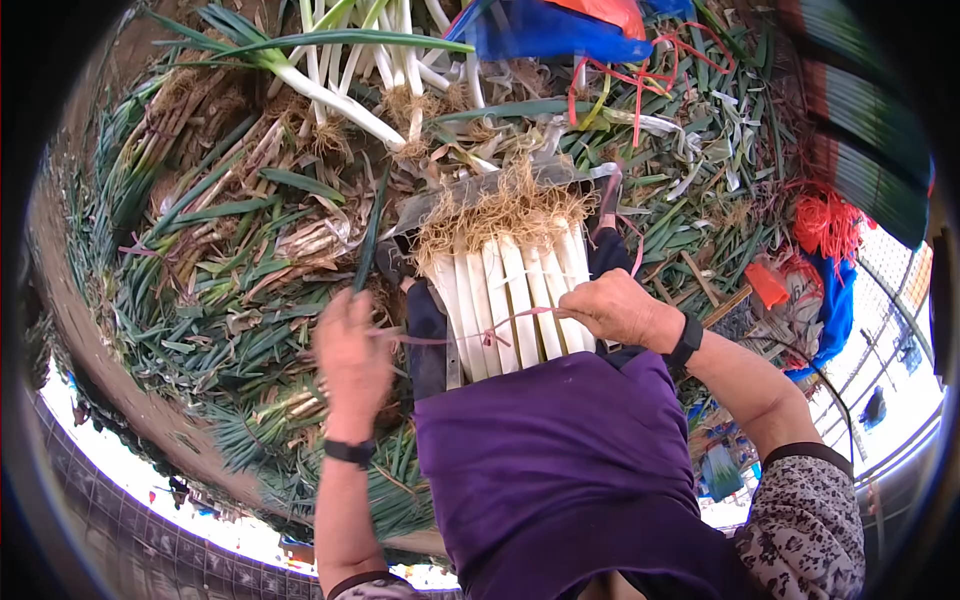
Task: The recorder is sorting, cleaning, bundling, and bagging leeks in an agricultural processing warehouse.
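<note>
A bundle of several white leek stalks (pixel 505 295) with straw-coloured roots lies across my lap on a purple apron (pixel 560 460). A thin pink tie string (pixel 500 325) runs across the stalks. My left hand (pixel 350 360) pulls one end of the string out to the left of the bundle. My right hand (pixel 620 308) rests on the bundle's right edge and grips the other end. Both wrists wear dark bands. A flat metal frame (pixel 490 190) lies beyond the roots.
Loose leeks (pixel 330 95) with green leaves and trimmed leaf scraps (pixel 210 270) cover the ground on the left and ahead. Red strings (pixel 825 220), a blue and orange bag (pixel 560 25) and blue cloth (pixel 835 310) lie to the right and top.
</note>
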Demonstrator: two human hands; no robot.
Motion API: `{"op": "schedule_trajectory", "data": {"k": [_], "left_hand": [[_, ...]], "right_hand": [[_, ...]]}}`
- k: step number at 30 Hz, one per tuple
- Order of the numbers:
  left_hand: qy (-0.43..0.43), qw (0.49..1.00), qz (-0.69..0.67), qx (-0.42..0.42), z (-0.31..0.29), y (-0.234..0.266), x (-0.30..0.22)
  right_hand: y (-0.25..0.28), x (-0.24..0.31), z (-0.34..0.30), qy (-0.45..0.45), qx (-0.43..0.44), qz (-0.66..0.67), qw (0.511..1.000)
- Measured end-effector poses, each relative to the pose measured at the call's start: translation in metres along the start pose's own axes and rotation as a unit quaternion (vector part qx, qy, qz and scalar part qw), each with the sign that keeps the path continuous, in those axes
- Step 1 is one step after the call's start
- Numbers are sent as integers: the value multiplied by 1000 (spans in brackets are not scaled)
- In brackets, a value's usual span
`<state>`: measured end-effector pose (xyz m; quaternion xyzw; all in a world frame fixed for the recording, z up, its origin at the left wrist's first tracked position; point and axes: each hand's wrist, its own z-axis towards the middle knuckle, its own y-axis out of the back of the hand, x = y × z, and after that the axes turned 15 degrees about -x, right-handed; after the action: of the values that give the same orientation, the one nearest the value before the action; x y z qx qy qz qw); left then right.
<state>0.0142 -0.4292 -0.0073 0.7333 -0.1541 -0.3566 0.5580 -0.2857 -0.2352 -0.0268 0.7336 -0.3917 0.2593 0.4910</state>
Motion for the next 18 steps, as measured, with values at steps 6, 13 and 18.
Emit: {"op": "schedule_trajectory", "data": {"k": [6, 13, 18], "left_hand": [[14, 946, -291, 143, -7, -65, -96], [149, 926, -328, 113, 0, -51, -38], [52, 980, -190, 2, 68, -42, 37]], "right_hand": [[19, 12, 16, 42, -23, 15, 999], [70, -29, 9, -4, -75, -25, 997], [90, -89, 53, 28, -170, -60, 983]]}}
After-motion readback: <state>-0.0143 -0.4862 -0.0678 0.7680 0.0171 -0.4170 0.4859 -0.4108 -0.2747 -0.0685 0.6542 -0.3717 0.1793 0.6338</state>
